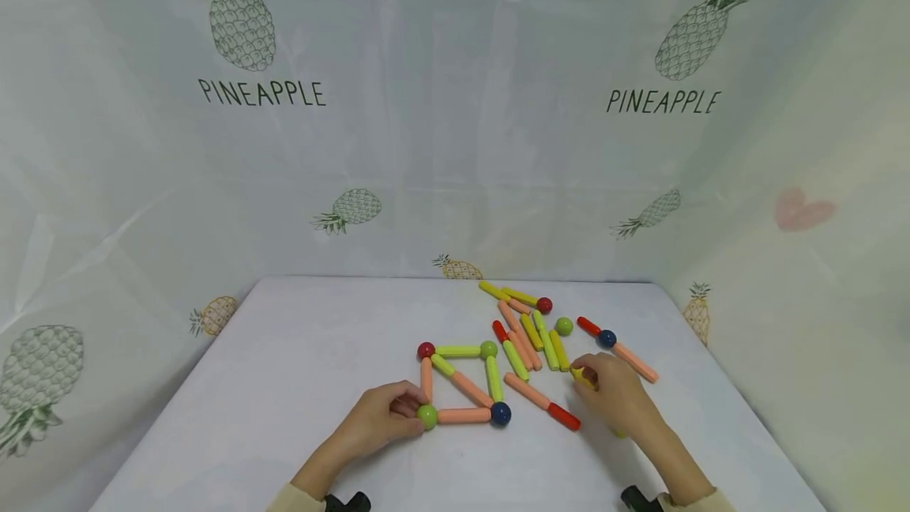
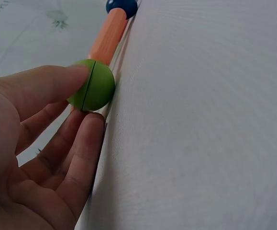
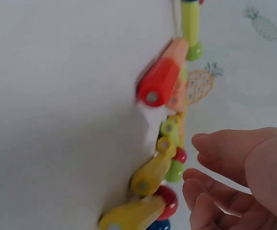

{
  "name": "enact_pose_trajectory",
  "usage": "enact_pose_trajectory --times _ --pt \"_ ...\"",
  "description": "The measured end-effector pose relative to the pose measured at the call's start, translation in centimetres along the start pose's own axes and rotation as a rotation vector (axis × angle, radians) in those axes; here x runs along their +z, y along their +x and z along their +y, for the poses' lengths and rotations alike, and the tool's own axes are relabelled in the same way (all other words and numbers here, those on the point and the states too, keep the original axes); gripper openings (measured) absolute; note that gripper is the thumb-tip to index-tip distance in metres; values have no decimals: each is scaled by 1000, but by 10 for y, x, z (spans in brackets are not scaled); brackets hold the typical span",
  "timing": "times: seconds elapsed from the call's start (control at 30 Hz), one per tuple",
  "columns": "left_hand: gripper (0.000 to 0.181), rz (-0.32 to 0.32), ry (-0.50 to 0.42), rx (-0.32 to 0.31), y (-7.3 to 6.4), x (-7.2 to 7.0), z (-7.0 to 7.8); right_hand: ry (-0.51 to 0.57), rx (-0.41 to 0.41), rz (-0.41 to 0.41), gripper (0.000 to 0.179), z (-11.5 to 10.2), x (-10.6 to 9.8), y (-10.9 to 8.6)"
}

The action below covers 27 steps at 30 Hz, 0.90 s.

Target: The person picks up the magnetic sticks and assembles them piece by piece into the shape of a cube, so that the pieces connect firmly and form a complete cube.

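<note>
My left hand [image 1: 384, 419] pinches a green ball [image 2: 100, 88] between thumb and fingers. That ball is the near left corner of a four-sided frame of magnetic rods and balls. A blue ball [image 1: 501, 415], a red ball [image 1: 426, 350] and another green ball [image 1: 488, 349] form the other corners. Light green and orange rods join them, and a diagonal orange-and-green rod [image 1: 471, 389] crosses inside. My right hand [image 1: 614, 392] is over the table by a yellow rod [image 1: 583, 376], partly hidden in the head view. In the right wrist view its curved fingers [image 3: 207, 143] hold nothing.
Loose yellow, green and orange rods [image 1: 522, 346] lie right of the frame. An orange-and-red rod [image 1: 543, 401] lies between my hands. Behind my right hand, a blue ball [image 1: 607, 338] joins red and orange rods. A printed curtain [image 1: 455, 141] hangs behind the white table [image 1: 320, 338].
</note>
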<state>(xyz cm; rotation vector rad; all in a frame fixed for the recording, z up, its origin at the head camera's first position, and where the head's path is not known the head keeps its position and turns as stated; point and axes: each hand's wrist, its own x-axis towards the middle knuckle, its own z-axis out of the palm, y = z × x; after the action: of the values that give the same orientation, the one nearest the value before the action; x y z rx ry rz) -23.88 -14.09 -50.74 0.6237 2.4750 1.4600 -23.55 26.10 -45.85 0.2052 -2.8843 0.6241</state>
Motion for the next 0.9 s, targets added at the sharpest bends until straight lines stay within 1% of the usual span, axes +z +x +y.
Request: enact_pose_trajectory --times 0.1,0.23,0.37,0.5,0.6,0.7,0.8,0.9 --pt "29 -11 -27 -1 0 -1 1 -50 42 -35 26 13 0 0" --pt "28 -20 -47 -10 -1 0 4 -89 78 -102 32 20 4 1" --pt "28 -17 -49 -22 -1 1 5 -103 76 -138 37 21 5 4" --pt "28 -14 -47 -35 -2 3 3 -73 67 -153 39 22 3 6" --pt "27 -9 -36 -45 -2 3 2 -18 66 -149 37 21 0 5" --pt "28 -3 -28 -39 -2 2 1 82 43 -103 35 15 -3 4" --pt "28 4 -27 -39 -2 0 0 242 18 -58 36 -1 -2 4" --pt "28 11 -32 -44 -2 -2 -1 395 14 -45 39 -26 4 5"
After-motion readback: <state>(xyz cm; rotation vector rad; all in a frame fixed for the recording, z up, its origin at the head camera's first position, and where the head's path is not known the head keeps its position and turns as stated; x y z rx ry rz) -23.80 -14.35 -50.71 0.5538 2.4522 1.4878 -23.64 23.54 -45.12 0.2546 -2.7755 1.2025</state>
